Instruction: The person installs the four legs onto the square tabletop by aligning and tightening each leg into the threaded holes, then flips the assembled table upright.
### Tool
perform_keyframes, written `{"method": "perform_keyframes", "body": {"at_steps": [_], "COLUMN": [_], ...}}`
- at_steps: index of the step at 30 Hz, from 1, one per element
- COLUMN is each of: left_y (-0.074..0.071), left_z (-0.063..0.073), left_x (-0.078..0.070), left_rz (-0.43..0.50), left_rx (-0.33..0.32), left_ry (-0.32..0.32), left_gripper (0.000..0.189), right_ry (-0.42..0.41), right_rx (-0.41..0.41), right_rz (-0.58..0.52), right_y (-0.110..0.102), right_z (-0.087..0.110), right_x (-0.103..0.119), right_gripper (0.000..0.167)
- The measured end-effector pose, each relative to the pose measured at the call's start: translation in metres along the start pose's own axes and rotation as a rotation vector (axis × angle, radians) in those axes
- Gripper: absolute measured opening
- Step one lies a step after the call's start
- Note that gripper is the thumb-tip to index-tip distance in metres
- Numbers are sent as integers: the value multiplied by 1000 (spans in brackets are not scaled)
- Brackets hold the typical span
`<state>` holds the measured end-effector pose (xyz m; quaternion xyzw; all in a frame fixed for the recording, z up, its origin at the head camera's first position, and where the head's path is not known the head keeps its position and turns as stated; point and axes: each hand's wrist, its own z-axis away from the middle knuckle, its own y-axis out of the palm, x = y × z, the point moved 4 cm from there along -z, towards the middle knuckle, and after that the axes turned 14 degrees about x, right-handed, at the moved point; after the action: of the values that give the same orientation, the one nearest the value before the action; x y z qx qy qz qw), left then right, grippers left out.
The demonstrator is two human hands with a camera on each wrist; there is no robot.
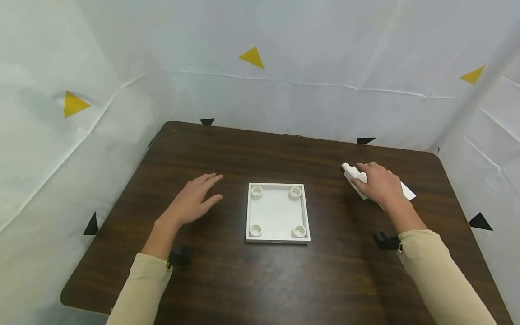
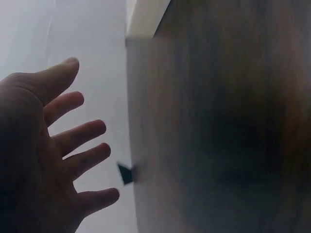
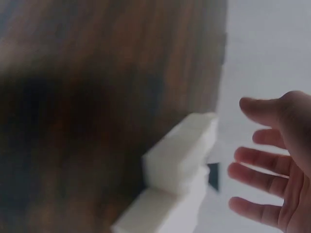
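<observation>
A square white tray-like piece (image 1: 278, 212) with a raised rim lies on the dark wooden table, a round hollow peg in each corner. To its left, my left hand (image 1: 191, 198) hovers over the table with fingers spread and nothing in them; the left wrist view shows the same bare hand (image 2: 68, 145). At the right my right hand (image 1: 379, 183) is over some white blocky parts (image 1: 352, 175), one ending in a small threaded-looking knob. In the right wrist view its fingers are extended, apart from the white parts (image 3: 177, 160). My palm partly hides them in the head view.
The brown table (image 1: 276, 280) has rounded corners and meets white sheet walls (image 1: 308, 40) at the back and sides. Yellow triangles (image 1: 253, 58) and black triangles (image 1: 481, 221) mark the sheets. Dark wrist cameras (image 1: 181, 255) sit at both cuffs.
</observation>
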<state>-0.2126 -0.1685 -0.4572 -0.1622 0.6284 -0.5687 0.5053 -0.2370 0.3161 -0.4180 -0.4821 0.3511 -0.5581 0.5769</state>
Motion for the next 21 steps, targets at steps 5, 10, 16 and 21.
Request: {"method": "perform_keyframes", "body": {"at_steps": [5,10,16,21], "left_y": [26,44,58,66], "left_z": [-6,-10,-11,-8], "left_x": [-18,-32,-45,-49], "left_rz": [61,60,67,57], "left_rx": [82,95,123,149], "left_ry": [21,25,44,26], "left_gripper": [62,63,66,68], "right_ry": [54,76,93,109], "right_rx": [-36,-116,-175,-188], "right_rz": [-16,-20,-1,-29], "right_y": [24,39,43,45], "right_z": [-3,-4,-2,-1], "right_x": [-20,-26,-23,-19], "right_gripper": [52,47,47,46]}}
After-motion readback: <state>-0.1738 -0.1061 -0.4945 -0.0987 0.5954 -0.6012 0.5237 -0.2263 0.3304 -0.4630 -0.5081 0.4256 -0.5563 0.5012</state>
